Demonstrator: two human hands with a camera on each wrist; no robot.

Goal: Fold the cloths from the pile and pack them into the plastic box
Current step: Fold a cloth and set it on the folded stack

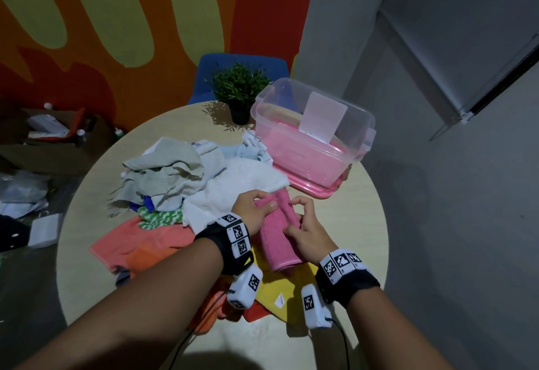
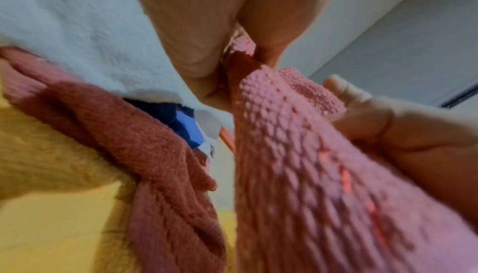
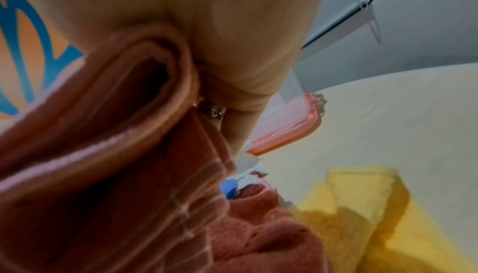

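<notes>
Orange, red and olive shapes cover the far wall behind a round, pale wood-look worktop (image 1: 350, 223) that carries everything. Both hands work 1 pink cloth (image 1: 281, 241), a nubbly terry piece already doubled into a long narrow strip lying near-centre on top of a yellow cloth (image 1: 280, 285). Left hand (image 1: 253, 212) pinches the strip's far end between thumb and fingers, apparently to keep the layers lined up; right hand (image 1: 306, 232) grips its right edge with curled fingers, probably to steady it for the next fold. Behind and to the left sits the pile (image 1: 175, 174): crumpled grey, white, pale blue and green-patterned cloths, with a flat salmon-orange one spread at the near left. At the far right stands the plastic box (image 1: 315, 142), clear-walled with rounded corners and resting on a pink base or lid; pink and tan folded cloths seem to lie inside, close enough for a short reach. Small potted plant (image 1: 239, 89) stands just left of the box.
</notes>
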